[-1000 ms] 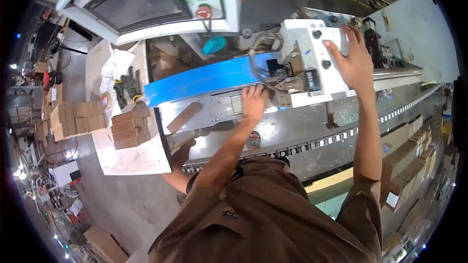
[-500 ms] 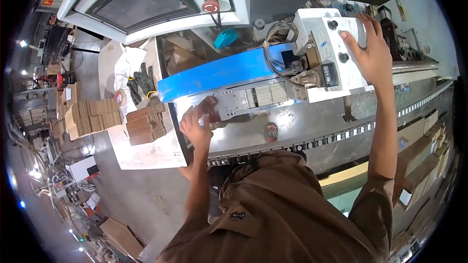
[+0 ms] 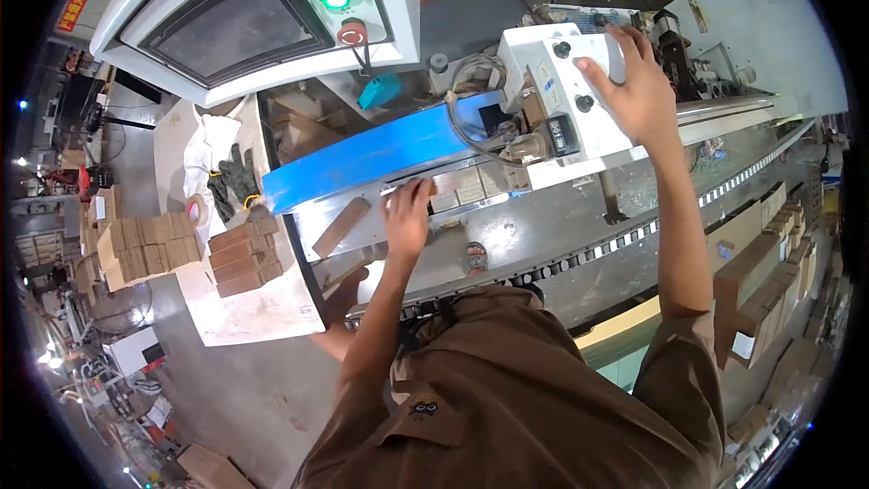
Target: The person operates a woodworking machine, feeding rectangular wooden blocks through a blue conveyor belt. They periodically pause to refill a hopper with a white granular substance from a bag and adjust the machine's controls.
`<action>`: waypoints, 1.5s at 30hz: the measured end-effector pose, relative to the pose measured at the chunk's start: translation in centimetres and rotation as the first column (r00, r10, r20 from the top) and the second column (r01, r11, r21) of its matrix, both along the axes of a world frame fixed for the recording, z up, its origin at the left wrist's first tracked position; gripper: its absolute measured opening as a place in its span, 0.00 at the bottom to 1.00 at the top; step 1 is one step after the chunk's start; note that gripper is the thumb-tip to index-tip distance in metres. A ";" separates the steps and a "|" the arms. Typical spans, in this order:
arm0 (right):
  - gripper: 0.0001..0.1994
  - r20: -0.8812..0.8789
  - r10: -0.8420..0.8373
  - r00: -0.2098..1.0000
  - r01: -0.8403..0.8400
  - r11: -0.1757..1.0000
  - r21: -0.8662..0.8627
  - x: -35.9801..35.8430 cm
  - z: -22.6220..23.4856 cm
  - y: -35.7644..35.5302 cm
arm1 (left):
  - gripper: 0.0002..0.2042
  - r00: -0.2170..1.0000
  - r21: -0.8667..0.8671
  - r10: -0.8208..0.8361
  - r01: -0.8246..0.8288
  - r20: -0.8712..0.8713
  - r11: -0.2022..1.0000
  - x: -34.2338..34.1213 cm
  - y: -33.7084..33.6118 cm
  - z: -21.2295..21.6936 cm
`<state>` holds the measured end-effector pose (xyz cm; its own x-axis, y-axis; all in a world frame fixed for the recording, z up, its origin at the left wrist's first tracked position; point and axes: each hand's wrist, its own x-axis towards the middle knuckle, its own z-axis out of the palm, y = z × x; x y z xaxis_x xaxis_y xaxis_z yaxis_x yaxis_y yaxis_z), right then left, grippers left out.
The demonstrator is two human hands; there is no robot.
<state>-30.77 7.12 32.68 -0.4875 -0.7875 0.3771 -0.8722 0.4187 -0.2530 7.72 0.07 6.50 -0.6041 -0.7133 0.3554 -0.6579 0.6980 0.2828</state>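
Note:
My left hand (image 3: 405,222) is at the metal slot along the blue guard (image 3: 371,145), fingers curled together at what looks like a narrow brown strip (image 3: 445,188), partly hidden by the fingers. Several pale blocks (image 3: 471,192) sit in the slot, just right of that hand. A flat brown piece (image 3: 341,227) lies on the metal plate to its left. Fingers apart, my right hand (image 3: 638,95) rests on the white machine head (image 3: 579,109), which has black knobs and a small counter.
A white control panel (image 3: 244,27) with a green light and red stop button stands at upper left. On the white table (image 3: 262,312) are stacked brown pieces (image 3: 243,258), cardboard pieces (image 3: 154,244) and a dark glove (image 3: 237,177). A toothed rail (image 3: 579,258) runs in front of me.
My left hand has moved right from the plate's left end to the slot. The brown piece on the plate now shows fully. My right hand stays on the machine head; the whole view has shifted.

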 end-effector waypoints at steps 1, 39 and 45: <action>0.42 0.004 -0.004 1.000 0.004 1.000 0.002 0.1 0.1 -0.1 | 0.22 0.999 -0.008 -0.042 0.042 -0.024 0.999 -1.0 -0.4 -1.2; 0.40 0.053 -0.020 0.998 0.019 1.000 0.023 0.2 1.5 0.1 | 0.12 0.997 -0.074 -0.047 0.042 -0.067 0.996 -11.1 0.6 -4.2; 0.40 0.017 0.019 1.000 -0.019 1.000 0.012 0.2 0.9 0.4 | 0.10 0.957 0.007 0.291 -0.291 0.005 0.957 2.7 -2.0 -0.5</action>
